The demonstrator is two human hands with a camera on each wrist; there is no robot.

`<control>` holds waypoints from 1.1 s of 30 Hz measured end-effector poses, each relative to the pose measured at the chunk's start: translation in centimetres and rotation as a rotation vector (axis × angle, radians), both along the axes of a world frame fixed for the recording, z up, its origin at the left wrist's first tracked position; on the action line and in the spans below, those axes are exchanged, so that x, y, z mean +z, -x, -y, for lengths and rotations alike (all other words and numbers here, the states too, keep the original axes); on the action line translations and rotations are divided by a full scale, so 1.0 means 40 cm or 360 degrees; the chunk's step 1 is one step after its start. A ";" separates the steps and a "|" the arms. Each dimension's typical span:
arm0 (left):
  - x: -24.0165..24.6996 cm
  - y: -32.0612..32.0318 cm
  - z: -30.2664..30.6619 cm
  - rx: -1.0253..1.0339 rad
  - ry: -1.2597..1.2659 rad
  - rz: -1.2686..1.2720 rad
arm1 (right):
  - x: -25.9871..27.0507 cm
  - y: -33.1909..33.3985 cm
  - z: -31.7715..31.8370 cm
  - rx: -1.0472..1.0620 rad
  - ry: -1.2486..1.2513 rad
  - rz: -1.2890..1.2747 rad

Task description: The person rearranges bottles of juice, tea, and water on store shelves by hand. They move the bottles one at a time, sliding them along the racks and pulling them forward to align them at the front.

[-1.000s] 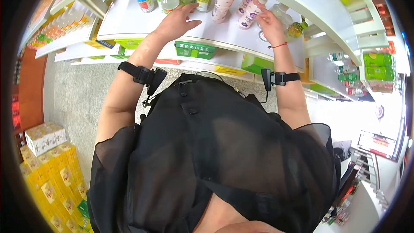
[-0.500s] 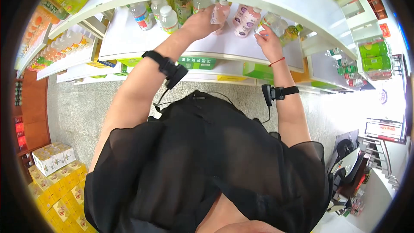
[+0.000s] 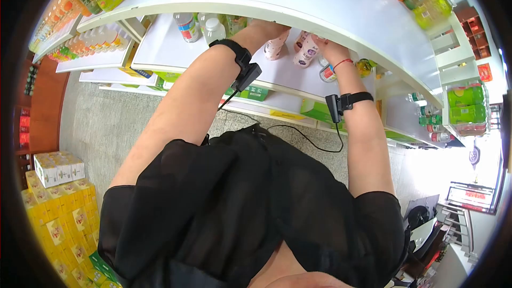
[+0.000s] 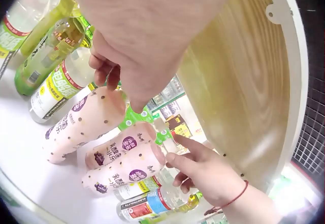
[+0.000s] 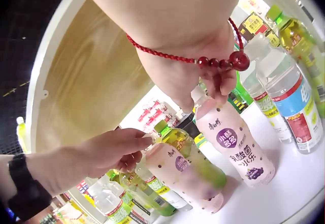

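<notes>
In the head view my left hand reaches under the upper shelf, partly hidden by its edge. Its thumb and fingers pinch the top of a pink drink bottle, which stands tilted in the left wrist view. My right hand holds another pink drink bottle by its neck, with purple label print facing the camera. Behind that one, a third pink bottle shows in the left wrist view. Beside the right hand stand clear bottles, one with a blue and red label.
Clear bottles and green tea bottles line the shelf on the left. Overhead, the upper shelf's edge crosses close above both hands. A green drink bottle stands at the right. Yellow cartons are stacked on the floor.
My left hand has moved right and deeper under the upper shelf, onto a pink bottle. The right hand went from the pink bottles toward a clear bottle, then back to a pink one.
</notes>
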State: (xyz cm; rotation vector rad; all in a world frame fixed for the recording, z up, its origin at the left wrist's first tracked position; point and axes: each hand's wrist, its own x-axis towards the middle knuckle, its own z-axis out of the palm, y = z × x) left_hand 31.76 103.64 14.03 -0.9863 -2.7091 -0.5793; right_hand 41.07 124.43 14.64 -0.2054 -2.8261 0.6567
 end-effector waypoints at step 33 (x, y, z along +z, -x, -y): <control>0.092 0.013 1.153 0.0567 -0.0021 0.0073 | 0.051 -0.116 0.301 0.0042 0.0233 0.0136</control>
